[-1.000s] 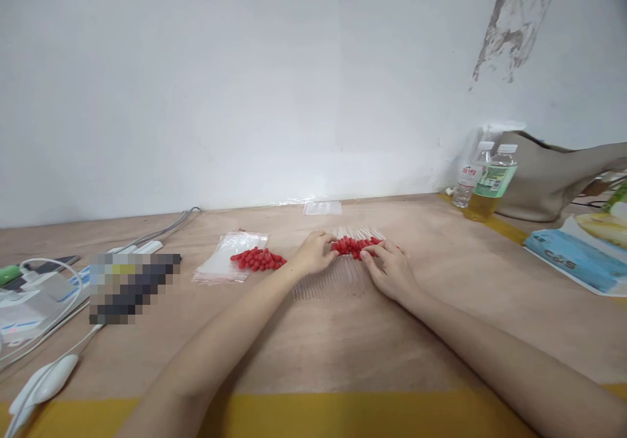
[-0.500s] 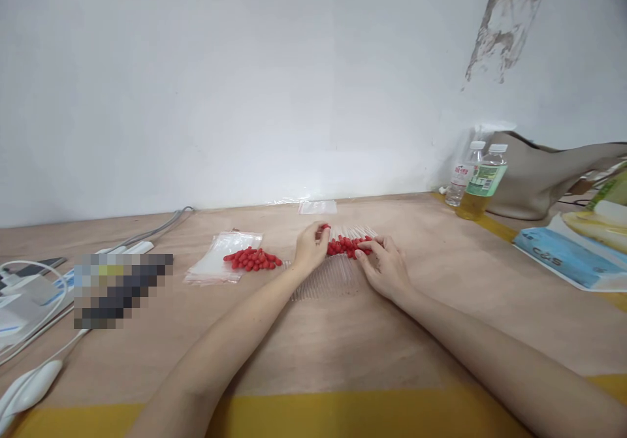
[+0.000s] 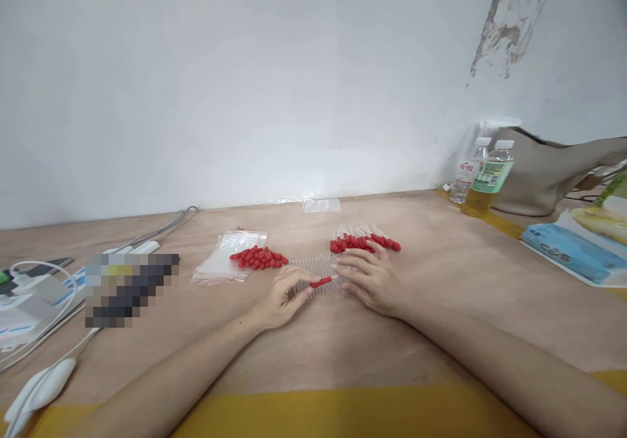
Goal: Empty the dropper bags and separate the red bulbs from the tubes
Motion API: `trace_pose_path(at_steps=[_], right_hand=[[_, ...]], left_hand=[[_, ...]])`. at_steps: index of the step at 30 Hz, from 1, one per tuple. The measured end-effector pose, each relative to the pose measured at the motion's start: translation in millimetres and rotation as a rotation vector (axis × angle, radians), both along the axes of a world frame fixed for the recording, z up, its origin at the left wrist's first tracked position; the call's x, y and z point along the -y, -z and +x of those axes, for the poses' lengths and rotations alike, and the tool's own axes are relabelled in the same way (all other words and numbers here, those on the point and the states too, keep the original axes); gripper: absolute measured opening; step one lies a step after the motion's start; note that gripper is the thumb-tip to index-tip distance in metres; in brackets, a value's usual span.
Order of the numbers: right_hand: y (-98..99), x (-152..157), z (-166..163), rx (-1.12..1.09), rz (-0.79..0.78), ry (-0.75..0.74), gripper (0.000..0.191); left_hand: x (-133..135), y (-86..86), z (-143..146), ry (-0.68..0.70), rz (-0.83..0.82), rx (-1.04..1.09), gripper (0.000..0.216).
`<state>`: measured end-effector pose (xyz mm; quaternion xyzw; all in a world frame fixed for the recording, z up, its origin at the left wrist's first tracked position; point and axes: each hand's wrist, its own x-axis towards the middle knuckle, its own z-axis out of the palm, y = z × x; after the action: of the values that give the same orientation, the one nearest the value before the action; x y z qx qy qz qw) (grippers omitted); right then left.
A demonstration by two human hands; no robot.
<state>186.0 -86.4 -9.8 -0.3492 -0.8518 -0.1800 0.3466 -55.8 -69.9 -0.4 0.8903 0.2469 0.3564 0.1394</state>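
Note:
My left hand [image 3: 281, 297] pinches a small red rubber bulb [image 3: 321, 282] just above the table. My right hand [image 3: 365, 279] lies beside it, fingers spread over a row of clear glass tubes [image 3: 313, 269] and touching one of them. Behind my right hand sits a bunch of tubes fitted with red bulbs [image 3: 365, 242]. A loose pile of red bulbs [image 3: 258, 258] lies to the left, partly on a clear plastic bag [image 3: 223, 262].
Two bottles [image 3: 482, 177] and a beige bag [image 3: 558, 167] stand at the back right, with a blue packet [image 3: 568, 254] nearer. White cables and chargers [image 3: 39, 294] and a blurred-out object [image 3: 130, 288] lie on the left. Another small clear bag [image 3: 321, 205] is by the wall.
My left hand has pulled back from the capped bunch toward me, carrying one red bulb. My right hand slid nearer too, onto the clear tubes.

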Motion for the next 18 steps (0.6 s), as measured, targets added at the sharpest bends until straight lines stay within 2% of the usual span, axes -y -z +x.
trace_pose_path(at_steps=[5, 8, 14, 18], right_hand=[[6.0, -0.3, -5.8, -0.020, -0.001, -0.002, 0.021], [9.4, 1.6, -11.0, -0.011, -0.011, 0.006, 0.024], [13.8, 7.1, -21.7, -0.055, -0.035, -0.014, 0.023], [8.8, 8.1, -20.5, 0.007, 0.061, -0.039, 0.025]], left_hand=[[4.2, -1.6, 6.4, -0.045, 0.005, -0.100, 0.027], [7.0, -1.5, 12.7, -0.147, 0.143, -0.183, 0.034], [8.2, 2.2, 20.5, -0.248, 0.451, -0.314, 0.020], [12.6, -1.7, 22.9, -0.247, 0.467, -0.388, 0.026]])
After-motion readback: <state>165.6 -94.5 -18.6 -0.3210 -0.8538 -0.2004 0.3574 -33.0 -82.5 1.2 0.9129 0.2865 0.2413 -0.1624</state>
